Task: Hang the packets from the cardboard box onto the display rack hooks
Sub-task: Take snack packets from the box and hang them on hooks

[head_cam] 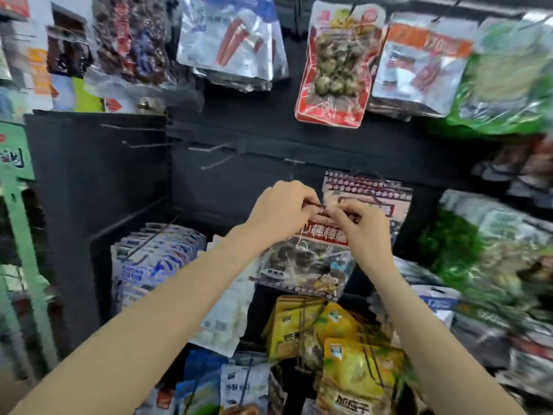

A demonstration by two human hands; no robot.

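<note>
A red banner with white characters is seen on the clear packet (311,259) at centre; yellow packets (344,354) are shown lower right; green packets (505,76) upper right; the rack panel (98,175) is black.

The held packet (305,262) was clear, glossy, crinkled plastic with a red printed band, the hooks (215,148) were thin bare metal wire, the rack's back panel (98,175) looked matt black, and the upper pouches (236,40) were shiny silver foil.
</note>
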